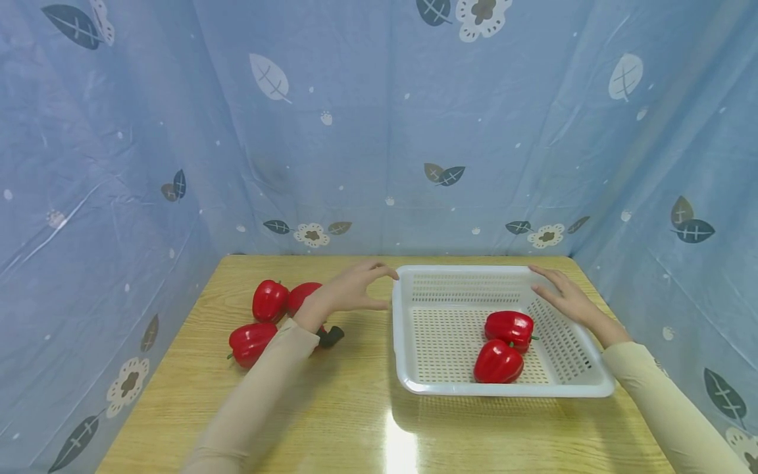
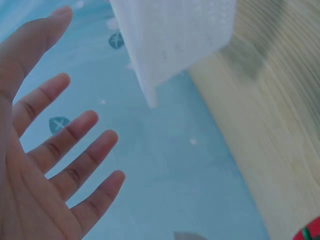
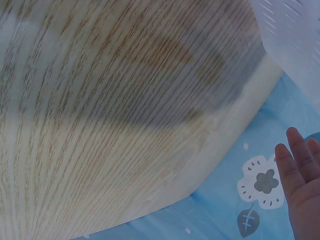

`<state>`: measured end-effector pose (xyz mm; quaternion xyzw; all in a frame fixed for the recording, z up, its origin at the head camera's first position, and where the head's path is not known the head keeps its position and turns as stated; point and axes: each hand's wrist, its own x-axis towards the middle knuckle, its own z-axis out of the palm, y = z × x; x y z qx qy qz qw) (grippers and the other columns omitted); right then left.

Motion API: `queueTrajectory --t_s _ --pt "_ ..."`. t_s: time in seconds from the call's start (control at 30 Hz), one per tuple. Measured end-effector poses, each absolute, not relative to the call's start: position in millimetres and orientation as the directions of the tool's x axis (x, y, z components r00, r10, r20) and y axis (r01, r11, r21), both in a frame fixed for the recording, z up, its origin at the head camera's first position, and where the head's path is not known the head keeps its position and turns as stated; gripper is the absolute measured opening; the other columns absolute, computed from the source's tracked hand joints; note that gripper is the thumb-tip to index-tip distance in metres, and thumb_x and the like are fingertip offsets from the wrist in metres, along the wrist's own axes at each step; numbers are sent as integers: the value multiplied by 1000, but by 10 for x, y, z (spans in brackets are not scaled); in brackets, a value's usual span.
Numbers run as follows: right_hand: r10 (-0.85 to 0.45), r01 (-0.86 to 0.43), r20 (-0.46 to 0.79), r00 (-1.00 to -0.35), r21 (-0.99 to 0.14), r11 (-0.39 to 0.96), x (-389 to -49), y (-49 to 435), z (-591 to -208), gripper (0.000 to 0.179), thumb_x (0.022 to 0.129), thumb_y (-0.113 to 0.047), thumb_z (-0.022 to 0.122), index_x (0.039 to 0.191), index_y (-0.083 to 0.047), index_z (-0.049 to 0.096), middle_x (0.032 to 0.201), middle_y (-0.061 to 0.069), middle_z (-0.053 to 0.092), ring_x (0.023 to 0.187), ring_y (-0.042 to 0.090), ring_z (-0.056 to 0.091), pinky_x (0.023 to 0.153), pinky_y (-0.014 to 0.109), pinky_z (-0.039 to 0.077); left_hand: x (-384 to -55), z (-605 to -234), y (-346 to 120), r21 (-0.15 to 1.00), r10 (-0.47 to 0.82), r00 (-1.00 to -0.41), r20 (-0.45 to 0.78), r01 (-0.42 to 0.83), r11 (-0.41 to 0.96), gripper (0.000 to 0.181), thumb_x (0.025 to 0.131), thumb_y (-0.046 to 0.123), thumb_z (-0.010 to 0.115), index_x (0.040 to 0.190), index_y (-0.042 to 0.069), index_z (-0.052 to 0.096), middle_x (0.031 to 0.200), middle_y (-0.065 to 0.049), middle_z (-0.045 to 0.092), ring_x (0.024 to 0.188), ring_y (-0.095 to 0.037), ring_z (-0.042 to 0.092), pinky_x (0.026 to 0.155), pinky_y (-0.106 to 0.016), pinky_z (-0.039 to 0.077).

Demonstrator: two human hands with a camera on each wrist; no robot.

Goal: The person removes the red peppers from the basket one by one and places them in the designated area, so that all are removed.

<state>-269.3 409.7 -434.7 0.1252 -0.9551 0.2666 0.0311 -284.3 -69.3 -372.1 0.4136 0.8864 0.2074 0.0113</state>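
Note:
My left hand (image 1: 349, 289) is beside the left rim of a white plastic basket (image 1: 403, 355), thumb and fingers spread and nothing held. In the left wrist view the fingers (image 2: 82, 165) are apart from the basket's wall (image 2: 185, 35). Over at the right rim, my right hand (image 1: 568, 303) reaches with extended fingers, its grip empty. Two red bell peppers lie in the basket's right half, one pepper (image 1: 509, 329) behind the other pepper (image 1: 499, 362). The right wrist view catches only part of the right hand (image 3: 305, 195), at its edge.
Left of the basket on the wooden table (image 1: 355, 421) lie a red bell pepper (image 1: 270, 301) and another pepper (image 1: 250, 343). A rounder red item (image 1: 303, 294) and a dark, stubby piece (image 1: 331, 336) are partly hidden by the left hand. A blue patterned curtain (image 1: 355, 131) surrounds the table.

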Motion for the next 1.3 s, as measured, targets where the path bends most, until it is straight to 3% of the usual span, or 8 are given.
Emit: queueTrajectory --t_s 0.7,1.3 --pt "-221 -249 116 -968 -489 836 -2691 4088 -4334 58 96 -37 46 144 -9 30 141 27 31 126 49 28 93 72 24 -2874 -3569 39 333 848 -519 103 822 462 54 80 48 67 126 25 50 126 1 47 114 -13 46 97 -30 40" --pt "-209 -222 83 -974 -499 838 -2686 4082 -4311 59 96 -35 47 146 -11 27 142 28 28 126 49 28 93 73 25 -2821 -3530 516 362 875 -477 80 832 420 54 80 50 66 126 28 49 126 7 46 113 -7 44 97 -21 38"
